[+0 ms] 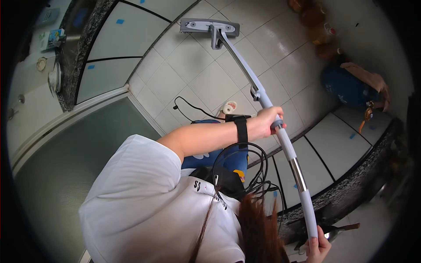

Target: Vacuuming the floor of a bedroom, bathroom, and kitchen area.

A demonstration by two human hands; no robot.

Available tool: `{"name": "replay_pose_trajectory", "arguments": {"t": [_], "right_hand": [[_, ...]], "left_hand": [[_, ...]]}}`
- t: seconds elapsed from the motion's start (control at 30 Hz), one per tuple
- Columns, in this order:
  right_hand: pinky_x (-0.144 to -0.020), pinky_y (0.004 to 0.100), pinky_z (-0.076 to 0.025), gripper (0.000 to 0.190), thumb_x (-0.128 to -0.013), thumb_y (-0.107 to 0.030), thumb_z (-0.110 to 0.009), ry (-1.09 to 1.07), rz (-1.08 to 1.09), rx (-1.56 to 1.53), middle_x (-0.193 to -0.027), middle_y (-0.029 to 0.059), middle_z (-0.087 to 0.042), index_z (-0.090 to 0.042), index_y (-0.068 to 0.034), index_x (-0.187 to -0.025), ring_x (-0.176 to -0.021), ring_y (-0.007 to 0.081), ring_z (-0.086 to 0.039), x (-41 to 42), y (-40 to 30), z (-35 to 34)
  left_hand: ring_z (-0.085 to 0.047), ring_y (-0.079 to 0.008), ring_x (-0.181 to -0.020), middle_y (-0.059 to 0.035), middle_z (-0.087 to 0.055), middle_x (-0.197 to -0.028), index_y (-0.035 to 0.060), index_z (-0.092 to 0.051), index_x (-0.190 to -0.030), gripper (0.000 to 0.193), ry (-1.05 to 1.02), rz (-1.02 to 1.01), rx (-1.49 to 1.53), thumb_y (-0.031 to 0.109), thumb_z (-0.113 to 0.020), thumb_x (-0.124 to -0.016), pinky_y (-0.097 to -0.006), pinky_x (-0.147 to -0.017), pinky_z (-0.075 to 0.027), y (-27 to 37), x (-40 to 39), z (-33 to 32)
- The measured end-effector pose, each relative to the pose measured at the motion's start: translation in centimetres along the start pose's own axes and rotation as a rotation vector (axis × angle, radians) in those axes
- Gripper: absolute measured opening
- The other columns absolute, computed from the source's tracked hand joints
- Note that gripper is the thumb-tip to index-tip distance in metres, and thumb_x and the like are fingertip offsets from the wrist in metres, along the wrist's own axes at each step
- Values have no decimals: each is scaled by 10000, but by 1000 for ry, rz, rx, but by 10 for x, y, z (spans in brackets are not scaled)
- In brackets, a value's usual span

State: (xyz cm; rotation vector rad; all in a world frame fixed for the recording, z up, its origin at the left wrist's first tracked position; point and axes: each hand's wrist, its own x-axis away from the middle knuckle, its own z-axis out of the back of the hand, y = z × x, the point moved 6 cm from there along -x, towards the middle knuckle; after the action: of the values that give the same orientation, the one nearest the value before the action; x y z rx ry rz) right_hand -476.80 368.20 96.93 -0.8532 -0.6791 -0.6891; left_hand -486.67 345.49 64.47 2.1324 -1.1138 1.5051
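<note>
A long white and grey mop (241, 62) crosses the view from top centre to bottom right. Its wide grey head (210, 28) is over the tiled floor; whether it touches the floor I cannot tell. My left hand (270, 121) is closed around the pole near a grey collar, below a small lever on the shaft. At the bottom right, my right hand (318, 247) grips the pole's upper end, partly cut off by the picture's edge. A black strap (242, 131) circles my left wrist, and a looped black cable (263, 161) hangs in front of my torso.
Pale cabinets (116, 39) with a dark speckled counter (70, 65) stand at left, beside a greenish glass panel (82, 157). More cabinets (319, 154) curve along the right. Containers (317, 33) and a blue object with cloth (345, 85) line the far right wall. My sandalled foot (229, 107) is on the floor.
</note>
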Motion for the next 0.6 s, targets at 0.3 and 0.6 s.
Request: {"name": "replay_pose_trajectory", "arguments": {"t": [0.3, 0.6], "right_hand": [[-403, 153, -235, 285, -775, -83, -500, 121, 30, 232, -602, -21, -487, -512, 30, -1036, -459, 19, -337, -11, -26, 16], [-364, 149, -232, 336, -767, -132, -510, -62, -302, -322, -596, -7, -482, -483, 6, -1072, -429, 9, -332, -109, 27, -101]], "left_hand": [[-533, -165, -513, -26, -451, -589, 74, -421, -628, 96, -43, 195, 103, 114, -487, -686, -227, -361, -340, -50, -38, 3], [-489, -187, -415, -55, -447, -557, 40, -393, -732, 154, 265, -393, -140, 113, -518, -678, -292, -367, -420, 83, -102, 39]]}}
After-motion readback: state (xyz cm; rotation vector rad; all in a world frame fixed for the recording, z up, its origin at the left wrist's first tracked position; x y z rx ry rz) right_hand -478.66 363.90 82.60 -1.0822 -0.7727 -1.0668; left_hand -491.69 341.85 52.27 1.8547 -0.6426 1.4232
